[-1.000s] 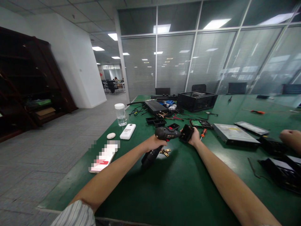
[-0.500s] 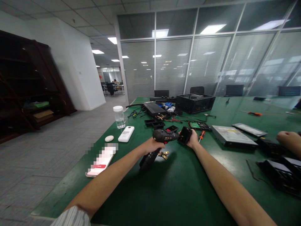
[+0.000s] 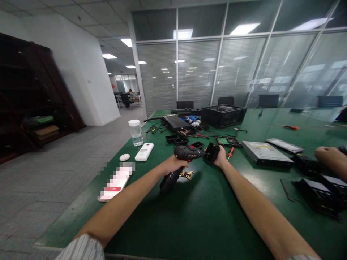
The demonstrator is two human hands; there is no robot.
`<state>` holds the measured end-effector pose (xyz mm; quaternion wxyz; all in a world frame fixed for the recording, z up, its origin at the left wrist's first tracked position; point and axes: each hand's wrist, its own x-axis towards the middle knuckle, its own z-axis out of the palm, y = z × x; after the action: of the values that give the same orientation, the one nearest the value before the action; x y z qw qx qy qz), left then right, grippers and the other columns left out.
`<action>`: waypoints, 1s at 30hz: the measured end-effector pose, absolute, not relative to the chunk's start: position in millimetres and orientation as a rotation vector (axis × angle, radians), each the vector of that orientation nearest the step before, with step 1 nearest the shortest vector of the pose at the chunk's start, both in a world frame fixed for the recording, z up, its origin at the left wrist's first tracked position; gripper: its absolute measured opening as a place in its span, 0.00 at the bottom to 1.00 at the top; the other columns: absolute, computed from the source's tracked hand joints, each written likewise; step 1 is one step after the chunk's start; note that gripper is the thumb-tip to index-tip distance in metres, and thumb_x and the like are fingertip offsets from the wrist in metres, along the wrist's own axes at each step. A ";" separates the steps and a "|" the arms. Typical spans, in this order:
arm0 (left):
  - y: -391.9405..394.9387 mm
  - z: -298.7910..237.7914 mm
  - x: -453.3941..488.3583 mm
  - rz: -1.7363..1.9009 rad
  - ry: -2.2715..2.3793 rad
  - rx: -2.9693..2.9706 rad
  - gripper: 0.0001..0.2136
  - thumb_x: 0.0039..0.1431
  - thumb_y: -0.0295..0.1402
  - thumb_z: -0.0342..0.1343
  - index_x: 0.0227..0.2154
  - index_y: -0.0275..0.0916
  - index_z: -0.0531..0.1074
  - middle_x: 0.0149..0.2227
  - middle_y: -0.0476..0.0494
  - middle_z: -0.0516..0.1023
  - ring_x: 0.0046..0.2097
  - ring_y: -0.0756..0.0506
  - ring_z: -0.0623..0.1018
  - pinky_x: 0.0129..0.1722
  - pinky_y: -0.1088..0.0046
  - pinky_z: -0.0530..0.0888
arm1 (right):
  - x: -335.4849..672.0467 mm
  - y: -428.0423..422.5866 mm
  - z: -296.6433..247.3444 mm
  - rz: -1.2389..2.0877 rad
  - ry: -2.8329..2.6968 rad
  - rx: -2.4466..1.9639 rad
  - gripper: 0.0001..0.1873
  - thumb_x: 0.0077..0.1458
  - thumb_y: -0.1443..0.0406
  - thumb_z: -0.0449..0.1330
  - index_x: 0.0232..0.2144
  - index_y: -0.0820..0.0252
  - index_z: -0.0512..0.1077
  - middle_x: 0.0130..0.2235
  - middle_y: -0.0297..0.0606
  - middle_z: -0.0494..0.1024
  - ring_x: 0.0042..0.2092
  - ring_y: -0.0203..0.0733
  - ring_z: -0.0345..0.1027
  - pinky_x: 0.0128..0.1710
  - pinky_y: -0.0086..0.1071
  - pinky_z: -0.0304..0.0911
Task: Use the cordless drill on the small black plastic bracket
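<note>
My left hand (image 3: 175, 165) is wrapped round the grip of a black cordless screwdriver (image 3: 187, 153), its nose pointing right. The tool's tip meets or nearly meets a small black box-like part (image 3: 211, 153); the exact contact is too small to tell. Gripping that part from its right side is my right hand (image 3: 221, 156), which tilts its hollow face towards me. Beneath the screwdriver, several brass-coloured metal pieces (image 3: 187, 175) lie on the green table (image 3: 173, 224). Just behind are black open trays (image 3: 181, 141). An orange-handled screwdriver (image 3: 231, 151) rests beside my right hand.
A jar of water (image 3: 136, 133), a white power bank (image 3: 144, 152) and a phone (image 3: 119, 180) stand or lie at left. A black computer case (image 3: 223, 115) and cables are at the back. An optical drive (image 3: 267, 154) lies right, near another person's hand (image 3: 329, 159).
The view has shifted slightly, so everything sits a little further left and higher. Both hands keep their hold, with the screwdriver still at the black part.
</note>
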<state>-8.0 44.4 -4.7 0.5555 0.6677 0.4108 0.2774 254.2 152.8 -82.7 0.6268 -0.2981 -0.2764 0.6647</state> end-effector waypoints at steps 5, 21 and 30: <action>43.1 -3.5 -8.5 0.667 0.958 1.595 0.05 0.41 0.30 0.53 0.19 0.32 0.68 0.17 0.49 0.67 0.20 0.53 0.65 0.20 0.77 0.62 | 254.6 152.8 -82.9 1.537 -0.651 -0.710 0.19 0.46 0.58 0.42 0.30 0.62 0.68 0.24 0.41 0.73 0.26 0.45 0.68 0.25 0.38 0.64; 42.2 -3.6 -8.2 0.680 1.006 1.613 0.06 0.41 0.32 0.53 0.18 0.33 0.68 0.17 0.49 0.67 0.21 0.52 0.65 0.22 0.77 0.63 | 251.5 151.6 -81.7 1.491 -0.659 -0.671 0.19 0.45 0.58 0.42 0.28 0.62 0.68 0.24 0.42 0.73 0.28 0.46 0.69 0.29 0.39 0.65; 44.7 -4.3 -8.2 0.668 1.015 1.629 0.06 0.40 0.32 0.54 0.18 0.33 0.67 0.17 0.49 0.67 0.21 0.52 0.65 0.22 0.76 0.63 | 252.1 154.4 -85.2 1.504 -0.669 -0.658 0.19 0.46 0.58 0.42 0.28 0.62 0.68 0.23 0.42 0.73 0.27 0.46 0.69 0.28 0.39 0.64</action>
<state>-8.2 44.7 -4.3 0.5265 0.6814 0.4246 0.2796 252.1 154.4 -85.2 0.6323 -0.2875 -0.2926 0.6572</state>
